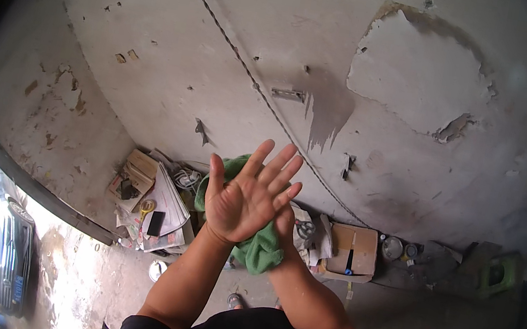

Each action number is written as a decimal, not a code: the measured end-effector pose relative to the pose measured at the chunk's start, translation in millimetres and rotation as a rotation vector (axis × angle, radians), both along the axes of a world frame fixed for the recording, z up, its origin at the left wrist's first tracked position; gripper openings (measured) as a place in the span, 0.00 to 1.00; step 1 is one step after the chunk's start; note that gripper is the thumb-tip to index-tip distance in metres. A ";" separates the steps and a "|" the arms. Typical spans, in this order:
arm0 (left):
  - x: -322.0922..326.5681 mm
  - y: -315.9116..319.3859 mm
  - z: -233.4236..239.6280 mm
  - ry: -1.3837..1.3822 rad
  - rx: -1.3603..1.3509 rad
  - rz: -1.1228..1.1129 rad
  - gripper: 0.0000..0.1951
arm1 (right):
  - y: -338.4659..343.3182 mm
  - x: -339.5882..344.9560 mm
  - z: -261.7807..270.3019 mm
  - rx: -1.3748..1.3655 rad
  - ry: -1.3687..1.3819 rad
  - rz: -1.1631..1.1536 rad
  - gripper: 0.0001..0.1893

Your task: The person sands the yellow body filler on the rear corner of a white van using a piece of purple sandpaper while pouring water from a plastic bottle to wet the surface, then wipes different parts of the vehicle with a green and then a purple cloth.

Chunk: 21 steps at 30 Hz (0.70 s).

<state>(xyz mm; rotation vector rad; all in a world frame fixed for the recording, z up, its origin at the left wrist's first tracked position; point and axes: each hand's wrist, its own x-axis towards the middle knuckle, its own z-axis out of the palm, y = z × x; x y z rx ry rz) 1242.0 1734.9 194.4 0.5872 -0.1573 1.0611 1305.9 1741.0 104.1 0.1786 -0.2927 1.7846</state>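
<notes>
My left hand (241,205) is raised in front of me, palm facing the camera and fingers spread, with nothing in it. Behind it, a green cloth (258,252) shows above the thumb and hangs below the palm. My right hand (285,224) is mostly hidden behind the left one and the cloth. It holds the cloth against the back of the left hand, though its fingers cannot be seen.
Papers (169,201), a black phone (155,223) and a yellow object (147,205) lie on the left. On the right are grey-handled scissors (305,229) and a cardboard box (363,252). A twisted cable (239,57) crosses the peeling wall (423,71). A car (4,252) stands outside.
</notes>
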 end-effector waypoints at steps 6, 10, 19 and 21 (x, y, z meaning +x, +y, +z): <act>-2.1 -16.0 -0.7 -0.009 -0.040 -0.060 0.43 | -5.2 29.5 31.9 -0.122 -0.110 -0.082 0.19; -25.6 -21.8 -22.9 0.060 -0.027 -0.028 0.45 | -8.4 51.8 50.9 0.011 -0.008 0.263 0.18; -33.9 13.1 -34.6 0.372 -0.213 0.507 0.38 | -25.6 20.1 46.0 0.488 -1.264 -0.958 0.18; -26.4 18.5 -48.9 0.461 -0.026 0.460 0.32 | -22.7 -14.3 30.5 0.356 -1.164 -1.056 0.17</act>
